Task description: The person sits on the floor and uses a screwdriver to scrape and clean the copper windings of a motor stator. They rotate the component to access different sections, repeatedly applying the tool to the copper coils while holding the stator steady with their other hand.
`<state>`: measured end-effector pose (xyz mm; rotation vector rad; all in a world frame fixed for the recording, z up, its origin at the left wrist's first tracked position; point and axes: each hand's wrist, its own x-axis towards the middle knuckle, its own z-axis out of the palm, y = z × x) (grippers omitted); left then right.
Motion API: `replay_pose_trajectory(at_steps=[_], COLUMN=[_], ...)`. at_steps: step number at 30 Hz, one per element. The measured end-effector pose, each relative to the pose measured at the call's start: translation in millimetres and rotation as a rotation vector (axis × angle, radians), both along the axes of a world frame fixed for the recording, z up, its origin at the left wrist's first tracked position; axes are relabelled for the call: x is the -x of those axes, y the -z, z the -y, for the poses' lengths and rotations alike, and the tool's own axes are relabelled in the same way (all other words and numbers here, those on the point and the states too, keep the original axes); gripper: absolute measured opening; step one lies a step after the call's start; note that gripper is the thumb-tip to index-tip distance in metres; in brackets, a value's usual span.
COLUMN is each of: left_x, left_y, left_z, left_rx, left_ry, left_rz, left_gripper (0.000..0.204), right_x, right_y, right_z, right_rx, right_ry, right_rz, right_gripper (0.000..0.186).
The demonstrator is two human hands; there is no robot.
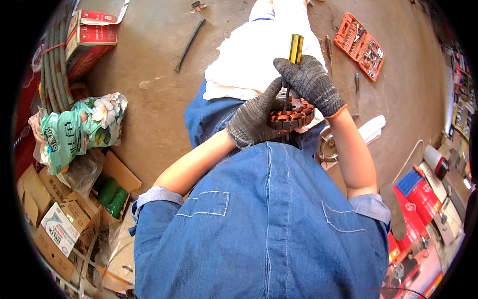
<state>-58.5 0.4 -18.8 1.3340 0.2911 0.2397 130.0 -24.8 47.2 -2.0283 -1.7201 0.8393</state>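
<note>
Both of my hands wear dark grey knitted gloves and meet above my lap. My left hand (254,119) is closed on the left side of a ring-shaped stator (294,118) wound with copper wire; its thumb lies beside a screwdriver's shaft. My right hand (316,84) is closed round the screwdriver (296,46), below the top of its yellow and black handle. The handle points away from me, and the dark shaft comes down in front of the stator. The screwdriver's tip is hard to make out. A white cloth (249,57) covers my legs beneath.
On the floor at the far right lies an open orange socket set (359,46). A round metal part (328,147) rests by my right forearm. A dark strip (190,45) lies at the far left. Cardboard boxes (79,214), a green bag (82,129) and coiled hose (54,65) crowd the left side.
</note>
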Motion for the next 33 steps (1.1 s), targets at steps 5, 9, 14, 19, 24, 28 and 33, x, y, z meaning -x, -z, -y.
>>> replay_pose_trajectory(at_steps=[5,9,14,19,24,28,33], left_x=[0,2,5,4,6,5,0], left_y=[30,-5,-6,-12,-21,-20,-22], left_z=[9,2,0,1,-1,-4,-5], left_rx=[0.178,0.094,-0.622,-0.617,-0.633,-0.611,-0.363], left_ry=[0.097,0.025,-0.007,-0.065,-0.069,0.008,0.073], left_rz=[-0.033,0.026,0.038,0.080,0.109,0.035,0.022], left_gripper=[0.078,0.081,0.092,0.088,0.084,0.084,0.106], right_x=[29,47,55,61,62,54,23], right_y=[-11,-29,-39,-44,-46,-48,-20], right_z=[15,22,40,45,51,44,14], right_rx=[-0.128,-0.023,-0.177,-0.182,-0.217,-0.150,0.251], right_ry=[0.097,0.446,0.350,0.397,0.334,0.333,0.622], right_rz=[0.078,-0.124,-0.094,-0.129,-0.089,-0.080,-0.302], right_gripper=[0.020,0.037,0.028,0.025,0.024,0.022,0.047])
